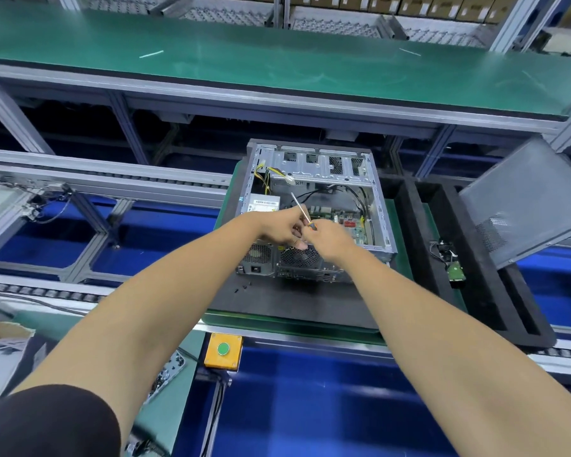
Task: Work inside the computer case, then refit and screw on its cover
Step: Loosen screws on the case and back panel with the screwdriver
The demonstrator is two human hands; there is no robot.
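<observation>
The open computer case (314, 166) lies on its side on a black foam mat (277, 305), its inside facing up with motherboard and cables showing. Both my hands meet over the case's near rim. My right hand (332, 240) grips a screwdriver (302, 209) by its orange-and-black handle, the shaft pointing up and away. My left hand (281, 225) has its fingers curled at the handle end, touching the tool. The grey perforated cover (521, 199) leans tilted at the right, off the case.
A few loose black screws (243, 286) lie on the mat in front of the case. A hard drive with cable (454, 270) sits in a black foam tray (488, 291) to the right. A yellow box with a green button (223, 349) is near me. Green shelf above.
</observation>
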